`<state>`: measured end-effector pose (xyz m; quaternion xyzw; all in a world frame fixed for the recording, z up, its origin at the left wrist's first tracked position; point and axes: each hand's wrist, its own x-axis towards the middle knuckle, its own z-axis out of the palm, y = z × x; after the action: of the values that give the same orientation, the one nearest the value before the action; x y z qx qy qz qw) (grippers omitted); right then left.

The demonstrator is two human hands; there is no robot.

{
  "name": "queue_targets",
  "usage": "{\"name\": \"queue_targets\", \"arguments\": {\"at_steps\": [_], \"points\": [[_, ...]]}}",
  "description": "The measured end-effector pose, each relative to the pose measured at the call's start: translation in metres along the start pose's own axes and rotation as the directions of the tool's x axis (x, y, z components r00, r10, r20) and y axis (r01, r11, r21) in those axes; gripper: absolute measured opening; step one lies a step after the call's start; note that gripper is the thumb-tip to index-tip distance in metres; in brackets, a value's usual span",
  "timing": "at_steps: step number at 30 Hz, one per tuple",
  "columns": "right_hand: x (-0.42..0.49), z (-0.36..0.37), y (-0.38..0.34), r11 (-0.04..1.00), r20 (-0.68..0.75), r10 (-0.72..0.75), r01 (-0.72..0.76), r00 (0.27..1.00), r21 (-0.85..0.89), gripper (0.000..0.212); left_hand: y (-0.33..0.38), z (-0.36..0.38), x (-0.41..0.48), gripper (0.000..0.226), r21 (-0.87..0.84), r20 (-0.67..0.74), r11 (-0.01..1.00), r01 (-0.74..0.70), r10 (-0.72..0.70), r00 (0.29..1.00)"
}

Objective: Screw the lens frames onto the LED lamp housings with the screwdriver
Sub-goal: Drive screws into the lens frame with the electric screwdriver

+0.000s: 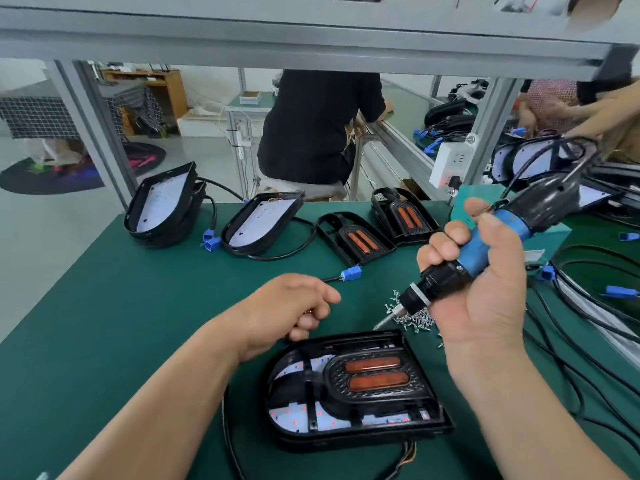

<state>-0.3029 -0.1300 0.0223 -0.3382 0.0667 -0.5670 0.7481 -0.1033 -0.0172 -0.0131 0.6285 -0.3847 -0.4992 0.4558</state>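
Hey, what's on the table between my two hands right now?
In the head view, a pile of small screws lies on the green mat between the left hand and the right hand, just beneath the screwdriver bit.

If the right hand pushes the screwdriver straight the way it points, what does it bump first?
Probably the top rim of the lamp, just past the tip of the screwdriver, though depth is unclear.

No legible text, brand or number anywhere. Faint grey marks on the white socket box (452, 164) at the far right, too blurred to read.
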Motion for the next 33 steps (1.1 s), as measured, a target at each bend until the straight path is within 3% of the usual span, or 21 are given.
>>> {"name": "queue_targets", "arguments": {"at_steps": [3,7,18,27,33], "points": [[-0.001,-0.002,0.007,1.0,-0.072,0.022,-0.021,0.997,0.021,0.011,-0.001,-0.003,0.001,0.025,-0.141,-0.033,0.99,0.03,-0.035,0.999],[0.0,-0.002,0.012,0.999,-0.108,0.039,-0.035,0.993,0.031,0.01,-0.003,-0.005,0.002,0.006,-0.158,0.014,0.987,0.022,-0.02,1.0],[0.019,0.014,0.015,0.997,-0.211,0.008,0.008,0.977,0.076,0.013,-0.011,-0.014,0.003,0.027,-0.308,0.155,0.951,-0.011,0.061,0.986],[0.018,0.01,0.033,0.995,-0.285,0.049,-0.021,0.957,0.1,0.015,-0.011,-0.005,0.005,0.009,-0.33,0.199,0.943,-0.031,0.101,0.975],[0.017,0.008,0.032,0.996,-0.259,0.023,0.001,0.966,0.092,0.016,-0.011,-0.004,0.004,0.015,-0.355,0.199,0.934,-0.025,0.102,0.975]]}}
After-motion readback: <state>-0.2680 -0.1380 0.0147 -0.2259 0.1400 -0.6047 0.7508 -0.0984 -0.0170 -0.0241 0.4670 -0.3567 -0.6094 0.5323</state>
